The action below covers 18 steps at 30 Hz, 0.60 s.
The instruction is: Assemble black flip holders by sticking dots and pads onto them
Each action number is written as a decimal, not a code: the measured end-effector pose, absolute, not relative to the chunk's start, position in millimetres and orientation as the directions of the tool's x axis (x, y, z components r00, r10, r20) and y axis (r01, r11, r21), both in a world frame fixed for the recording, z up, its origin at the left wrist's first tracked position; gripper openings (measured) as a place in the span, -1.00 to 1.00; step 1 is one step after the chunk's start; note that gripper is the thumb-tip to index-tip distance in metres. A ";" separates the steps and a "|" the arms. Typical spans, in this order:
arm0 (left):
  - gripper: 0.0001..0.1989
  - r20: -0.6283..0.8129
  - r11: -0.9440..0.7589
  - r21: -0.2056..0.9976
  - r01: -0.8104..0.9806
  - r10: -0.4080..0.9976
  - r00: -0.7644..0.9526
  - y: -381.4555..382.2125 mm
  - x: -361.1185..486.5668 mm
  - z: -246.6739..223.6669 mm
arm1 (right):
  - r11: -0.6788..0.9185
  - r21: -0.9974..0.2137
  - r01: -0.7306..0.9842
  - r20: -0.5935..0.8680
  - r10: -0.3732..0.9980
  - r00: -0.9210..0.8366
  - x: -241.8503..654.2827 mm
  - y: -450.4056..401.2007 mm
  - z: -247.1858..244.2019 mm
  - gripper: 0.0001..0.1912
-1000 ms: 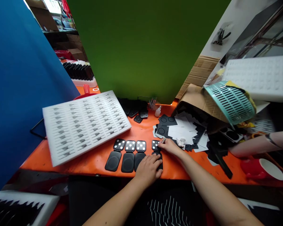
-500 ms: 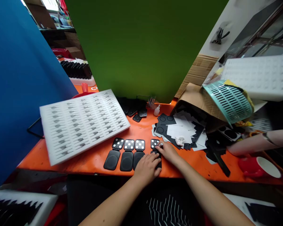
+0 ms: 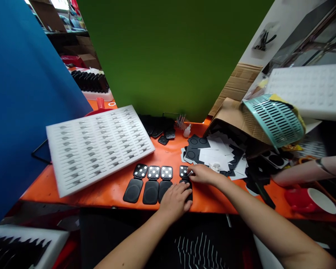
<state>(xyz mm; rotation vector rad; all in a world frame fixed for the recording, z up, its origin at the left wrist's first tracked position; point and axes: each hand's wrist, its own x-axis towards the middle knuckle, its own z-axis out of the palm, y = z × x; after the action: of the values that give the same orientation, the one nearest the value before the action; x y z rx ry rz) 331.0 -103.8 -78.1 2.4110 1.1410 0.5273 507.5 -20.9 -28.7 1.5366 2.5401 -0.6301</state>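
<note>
My left hand lies palm down at the table's front edge, fingers stretched over the lower pad of the rightmost folding black piece. The upper square of that piece has white dots. With its fingers closed in a pinch, my right hand holds a thin, pale stick-like tool against the right side of that square. To the left, several similar black folding pieces lie unfolded in a row, dotted squares at the top; my left hand partly covers the nearest one.
A white foam tray with slots leans at the left. White and black sheets spill from a cardboard box at the right, beside a teal basket. A small bottle stands behind; a red mug lies far right.
My right hand and forearm have shifted slightly, the elbow swinging out to the right, while the stick-like tool stays at the dotted square. My left hand has hardly moved.
</note>
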 end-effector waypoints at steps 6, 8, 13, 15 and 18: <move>-0.62 0.178 -0.584 0.525 0.620 0.787 0.591 -103.0 331.0 -79.2 | 0.558 0.049 0.828 -0.364 0.782 -0.506 482.2 -19.3 -18.4 -0.81; -0.62 0.183 -0.584 0.529 0.616 0.787 0.589 -102.8 330.8 -79.4 | 0.564 0.089 0.821 -0.392 0.778 -0.491 473.4 -21.3 -20.3 -0.81; -0.61 0.183 -0.588 0.532 0.609 0.782 0.595 -103.1 330.3 -79.5 | 0.566 0.077 0.821 -0.404 0.771 -0.493 467.9 -17.6 -25.6 -0.81; -0.60 0.187 -0.592 0.527 0.609 0.780 0.597 -103.0 330.1 -79.1 | 0.545 0.072 0.835 -0.396 0.784 -0.478 468.7 -14.8 -27.8 -0.81; -0.59 0.196 -0.605 0.516 0.606 0.773 0.604 -102.9 329.8 -78.8 | 0.485 0.068 0.872 -0.377 0.822 -0.428 468.8 -14.5 -32.2 -0.83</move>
<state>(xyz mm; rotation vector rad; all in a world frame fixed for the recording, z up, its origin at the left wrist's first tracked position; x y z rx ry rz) 329.8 -102.9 -78.8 2.4335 1.1032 0.5703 468.8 -14.5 -32.2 1.4184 2.3764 -0.1939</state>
